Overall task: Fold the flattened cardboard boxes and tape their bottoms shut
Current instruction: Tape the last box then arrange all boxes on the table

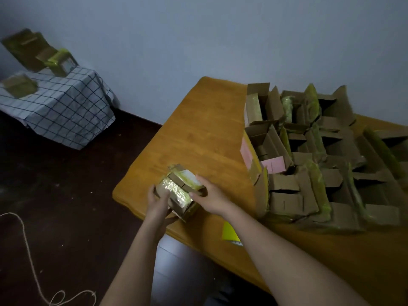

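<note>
Both hands are gripping 1 small cardboard box (pixel 180 191) at the near left corner of the wooden table (pixel 198 133). The left hand (pixel 157 200) is curling around the box's left side, fingers wrapped onto its near face, while the right hand (pixel 208 196) is pressing on the box's right end with the fingers bent and the thumb lying along the top edge. The box is sitting tilted, its upward face showing closed flaps crossed by shiny yellowish tape (pixel 175 189). To the right, a crowd of folded boxes (pixel 320 155) is standing open-topped and packed close together over the right part of the table, several carrying strips of the same yellowish tape and 2 showing pink labels (pixel 274 165). A yellow sheet (pixel 229 234) is lying at the table's near edge, just beside the right forearm. Across the dark floor (pixel 66 195), 3 more boxes (pixel 39 54) are resting on a surface draped in checked cloth (pixel 66 102). A pale cord (pixel 31 259) is trailing over the floor at lower left.
</note>
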Tool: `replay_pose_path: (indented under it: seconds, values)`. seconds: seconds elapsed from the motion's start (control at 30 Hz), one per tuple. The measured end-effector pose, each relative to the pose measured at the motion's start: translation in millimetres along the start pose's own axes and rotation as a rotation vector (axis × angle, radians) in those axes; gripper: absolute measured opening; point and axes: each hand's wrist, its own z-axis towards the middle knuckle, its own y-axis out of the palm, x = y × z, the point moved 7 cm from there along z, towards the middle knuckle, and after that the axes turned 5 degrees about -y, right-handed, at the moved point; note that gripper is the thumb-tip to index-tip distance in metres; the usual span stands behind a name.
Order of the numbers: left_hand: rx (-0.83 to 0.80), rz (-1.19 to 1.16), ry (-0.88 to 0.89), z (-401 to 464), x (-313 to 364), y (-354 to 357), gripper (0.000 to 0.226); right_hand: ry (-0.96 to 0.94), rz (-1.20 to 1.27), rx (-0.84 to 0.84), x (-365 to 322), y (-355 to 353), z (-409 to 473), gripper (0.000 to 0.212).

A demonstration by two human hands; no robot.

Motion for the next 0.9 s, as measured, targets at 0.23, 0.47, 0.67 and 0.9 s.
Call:
replay_pose_path:
  seconds: [0.23, 0.47, 0.67, 0.9]
  values:
    - [-0.03, -0.04, 0.193, -33, 47, 8, 0.046, -0.172, 0.128, 0.227, -34, -37, -31, 0.063]
    - [-0.219, 0.131, 0.442, -139, 104, 80, 0.048, -0.268, 0.089, 0.452, -62, -133, -137, 0.063]
    - [-0.434, 0.25, 0.454, -230, 58, 162, 0.049, -0.185, 0.093, 0.513, -15, -184, -269, 0.068]
    - [-0.594, 0.444, 0.332, -276, -47, 250, 0.055, 0.055, 0.061, 0.528, 85, -207, -381, 0.067]
